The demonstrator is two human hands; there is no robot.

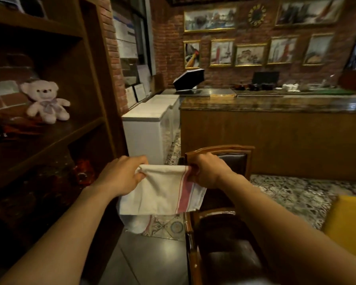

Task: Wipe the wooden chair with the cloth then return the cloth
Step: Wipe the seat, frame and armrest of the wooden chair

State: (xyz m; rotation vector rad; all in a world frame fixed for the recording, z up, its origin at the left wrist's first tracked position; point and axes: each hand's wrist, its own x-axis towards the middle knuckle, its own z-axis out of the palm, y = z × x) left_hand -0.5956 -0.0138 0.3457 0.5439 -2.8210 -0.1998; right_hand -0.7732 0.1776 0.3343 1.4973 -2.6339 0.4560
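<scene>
Above wooden chair (218, 153): left hand (121, 175), right hand (208, 171) pinch cloth (158, 192) top corners, stretched apart; no legible writing.

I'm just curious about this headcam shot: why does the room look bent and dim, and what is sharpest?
Head view: the wide-angle lens bows the dark wooden shelf unit and tilts the framed pictures; lighting is dim and warm, with glare on the polished stone countertop; sharpest is the white red-striped cloth, pinched between left hand and right hand.
</scene>
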